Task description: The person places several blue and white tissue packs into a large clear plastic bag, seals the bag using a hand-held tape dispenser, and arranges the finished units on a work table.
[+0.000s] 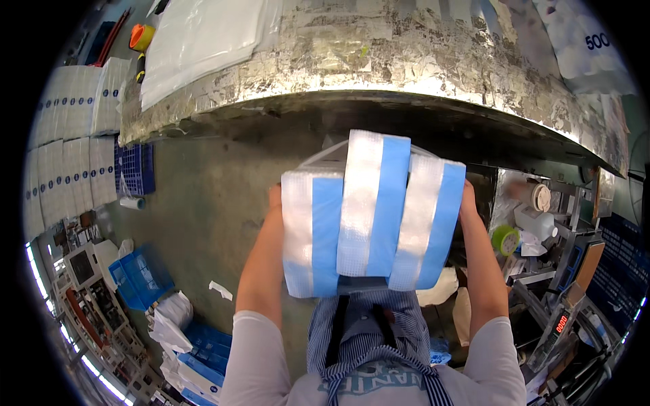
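Note:
I hold three blue-and-white packs [372, 213] wrapped in clear plastic, pressed side by side against my chest above my striped apron [369, 331]. My left hand [274, 197] grips the left end of the bundle. My right hand [468, 196] grips the right end. Only the edges of both hands show; the fingers are hidden behind the packs. The middle pack sits higher than the two outer ones. The bundle hangs just in front of the edge of a table covered in worn silver foil [406, 61].
Clear plastic sheets [196, 40] lie on the table's left part, with an orange tape roll [141, 36] beyond. Blue crates [139, 274] and white stacked packages [68, 155] stand on the concrete floor at left. A shelf with a green tape roll [505, 239] and a scale [558, 325] is at right.

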A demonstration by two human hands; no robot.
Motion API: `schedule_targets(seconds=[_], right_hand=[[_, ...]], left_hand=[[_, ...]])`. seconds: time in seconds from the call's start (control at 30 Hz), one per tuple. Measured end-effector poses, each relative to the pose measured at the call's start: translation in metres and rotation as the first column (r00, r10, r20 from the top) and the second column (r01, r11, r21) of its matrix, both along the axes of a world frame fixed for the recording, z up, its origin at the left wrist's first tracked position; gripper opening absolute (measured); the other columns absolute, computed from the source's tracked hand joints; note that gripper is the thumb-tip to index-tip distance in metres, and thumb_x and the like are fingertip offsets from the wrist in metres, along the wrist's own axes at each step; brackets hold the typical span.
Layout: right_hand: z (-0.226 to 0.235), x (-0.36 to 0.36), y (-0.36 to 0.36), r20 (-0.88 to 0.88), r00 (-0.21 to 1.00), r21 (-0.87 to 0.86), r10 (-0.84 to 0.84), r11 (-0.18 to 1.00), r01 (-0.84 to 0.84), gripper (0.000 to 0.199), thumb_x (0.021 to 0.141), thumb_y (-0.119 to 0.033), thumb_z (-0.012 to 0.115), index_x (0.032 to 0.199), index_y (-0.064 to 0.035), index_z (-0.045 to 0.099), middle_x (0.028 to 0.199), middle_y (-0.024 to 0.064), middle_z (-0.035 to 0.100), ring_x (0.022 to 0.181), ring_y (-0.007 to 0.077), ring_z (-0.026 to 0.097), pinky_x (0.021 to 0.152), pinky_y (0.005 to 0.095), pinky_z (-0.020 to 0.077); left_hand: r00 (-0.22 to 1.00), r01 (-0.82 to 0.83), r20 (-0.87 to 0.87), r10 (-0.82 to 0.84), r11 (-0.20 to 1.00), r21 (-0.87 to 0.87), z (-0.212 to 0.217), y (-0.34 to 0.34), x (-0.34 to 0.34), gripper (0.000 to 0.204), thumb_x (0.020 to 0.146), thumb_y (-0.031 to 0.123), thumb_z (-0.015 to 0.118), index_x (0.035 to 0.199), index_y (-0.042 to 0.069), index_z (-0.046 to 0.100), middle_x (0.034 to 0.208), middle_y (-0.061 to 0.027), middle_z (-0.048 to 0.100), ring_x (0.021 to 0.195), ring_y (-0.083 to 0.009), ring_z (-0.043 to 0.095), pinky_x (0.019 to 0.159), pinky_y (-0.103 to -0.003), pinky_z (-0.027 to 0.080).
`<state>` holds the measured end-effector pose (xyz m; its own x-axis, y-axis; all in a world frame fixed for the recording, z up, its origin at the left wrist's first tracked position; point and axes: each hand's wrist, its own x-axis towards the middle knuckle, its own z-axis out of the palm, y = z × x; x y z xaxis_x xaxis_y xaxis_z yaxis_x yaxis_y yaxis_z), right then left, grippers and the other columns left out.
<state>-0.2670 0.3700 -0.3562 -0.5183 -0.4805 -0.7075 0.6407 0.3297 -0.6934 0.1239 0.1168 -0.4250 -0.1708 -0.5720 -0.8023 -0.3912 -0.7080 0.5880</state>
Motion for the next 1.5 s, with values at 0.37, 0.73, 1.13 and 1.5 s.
schedule_targets(seconds=[0.37,0.73,1.13,1.5], right_hand=[[0.022,0.056,0.045,-0.16,0.986,0.027,0.055,0.998,-0.051,0.037,0.096,-0.032,0.037,0.094,-0.0024,0.058,0.078,0.0008,0.06,0.067,0.007,0.055,0.061,0.0215,0.0459],[0.08,0.036,0.016,-0.259,0.947,0.196,0.192,0.97,-0.143,0.041,0.094,-0.035,0.042,0.074,-0.0028,0.055,0.061,-0.005,0.044,0.055,0.0053,0.036,0.049,0.0239,0.0324],[0.184,0.039,0.035,-0.73,0.56,0.386,0.392,0.913,-0.136,0.031,0.079,-0.029,0.066,0.086,-0.0031,0.05,0.075,0.0013,0.046,0.067,0.0135,0.044,0.058,0.0271,0.0373],[0.101,0.057,0.064,0.302,0.945,0.134,-0.126,0.987,0.089,0.08,0.072,-0.066,0.055,0.124,-0.0063,0.04,0.117,0.014,0.052,0.103,0.0309,0.051,0.079,0.0561,0.0399]], left_hand=[[0.933,0.284,0.294,-0.207,0.926,-0.25,0.087,0.035,0.035,0.021,0.079,0.014,0.057,0.092,-0.003,0.058,0.084,-0.0135,0.064,0.073,-0.0221,0.061,0.068,-0.033,0.049],[0.95,-0.301,-0.097,0.297,0.953,-0.027,0.117,0.041,0.02,0.014,0.086,0.016,0.051,0.085,0.003,0.055,0.07,-0.0017,0.055,0.057,-0.0115,0.052,0.05,-0.025,0.044],[0.782,0.588,0.622,-0.045,0.382,-0.713,0.23,0.064,0.059,0.041,0.074,0.036,0.069,0.096,0.005,0.054,0.081,-0.0063,0.051,0.075,-0.0208,0.05,0.067,-0.031,0.043],[0.967,-0.247,-0.085,0.239,0.964,-0.096,0.146,0.06,0.067,0.025,0.077,0.021,0.067,0.092,0.002,0.059,0.063,-0.0014,0.055,0.051,-0.0088,0.049,0.043,-0.022,0.038]])
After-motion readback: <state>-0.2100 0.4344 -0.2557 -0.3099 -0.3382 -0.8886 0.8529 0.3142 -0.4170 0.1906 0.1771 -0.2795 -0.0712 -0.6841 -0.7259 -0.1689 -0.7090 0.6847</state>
